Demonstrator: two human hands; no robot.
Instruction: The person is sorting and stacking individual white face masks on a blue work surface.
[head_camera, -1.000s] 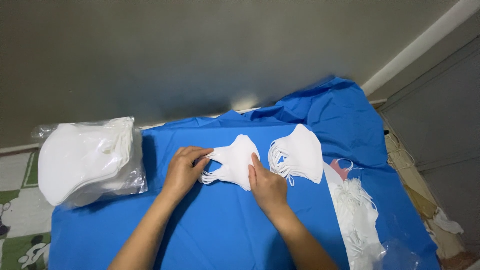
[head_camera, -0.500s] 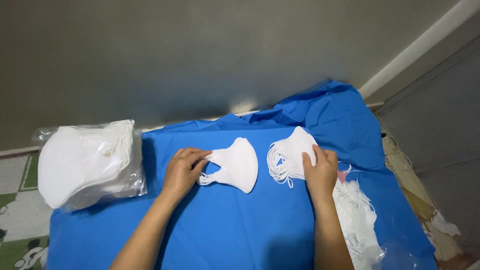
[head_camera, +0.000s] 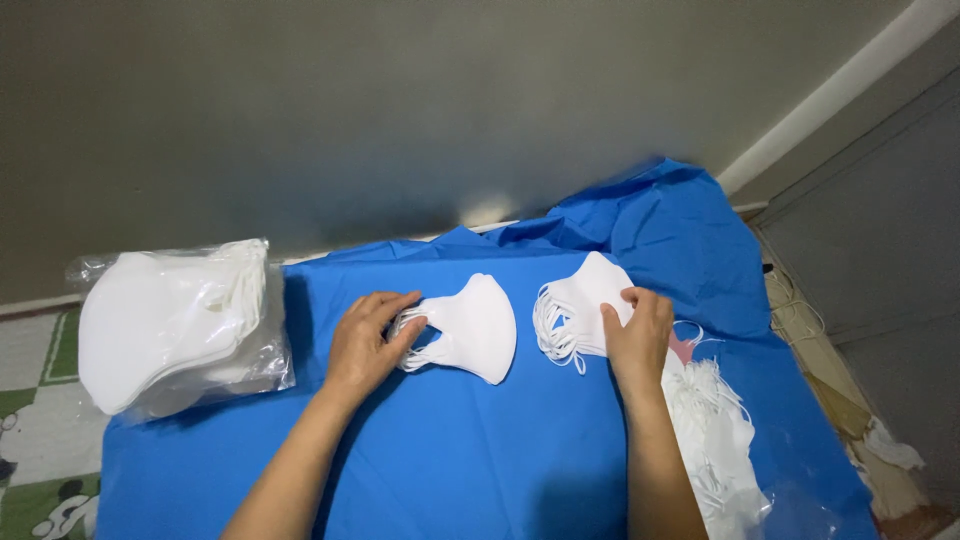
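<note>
Seen from above on a blue cloth (head_camera: 480, 460) spread over the floor: left hand (head_camera: 368, 340) resting on the loop end of a small stack of white face masks (head_camera: 470, 328) near the cloth's middle, fingers curled loosely over the ear loops, thumb alongside, apparently pinching them, though the grip itself is partly hidden. Just to the right of that stack, slightly apart from it, a second stack of white masks (head_camera: 585, 310) with its loops fanned toward the first; right hand (head_camera: 638, 335) laid flat on its right edge, fingers spread a little and pressing down, nothing closed in the palm. Beyond the right hand, toward the cloth's right edge, a loose heap of white masks and elastic loops (head_camera: 715, 440), with a small pink patch (head_camera: 684, 348) showing beside the wrist. At the cloth's left edge, half on it, a clear plastic bag (head_camera: 175, 325) packed with more white masks. Past the far edge of the cloth, a plain grey wall (head_camera: 400, 110).
</note>
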